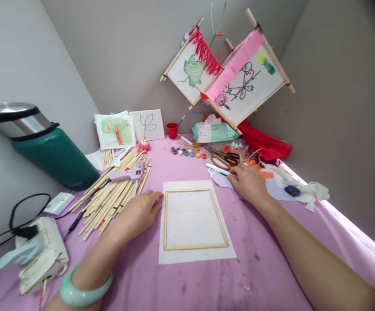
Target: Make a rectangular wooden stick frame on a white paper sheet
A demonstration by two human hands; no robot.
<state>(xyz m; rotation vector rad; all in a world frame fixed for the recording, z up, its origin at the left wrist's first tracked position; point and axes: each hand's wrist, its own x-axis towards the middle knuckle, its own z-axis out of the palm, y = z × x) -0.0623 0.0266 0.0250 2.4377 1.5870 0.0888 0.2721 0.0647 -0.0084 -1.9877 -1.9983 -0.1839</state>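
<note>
A white paper sheet [193, 257] lies on the pink table cover [206, 285] with a rectangular frame of thin wooden sticks [221, 220] on it. My left hand [138, 211] rests flat at the frame's upper left corner, fingers together, touching the paper edge. My right hand [248, 183] reaches past the frame's upper right corner, with its fingers on a white marker with a blue-green tip [218, 169]. I cannot tell whether it grips the marker. A pale green bangle [83, 293] sits on my left wrist.
A pile of wooden sticks [116, 194] with a lilac glue gun [129, 173] lies left. Scissors [226, 159], paint pots [187, 151], a red cup [172, 130], a wipes pack [213, 131] and two drawings [116, 131] sit behind. Paper lanterns [239, 77] hang above. A green bin [41, 142] and power strip [41, 255] are far left.
</note>
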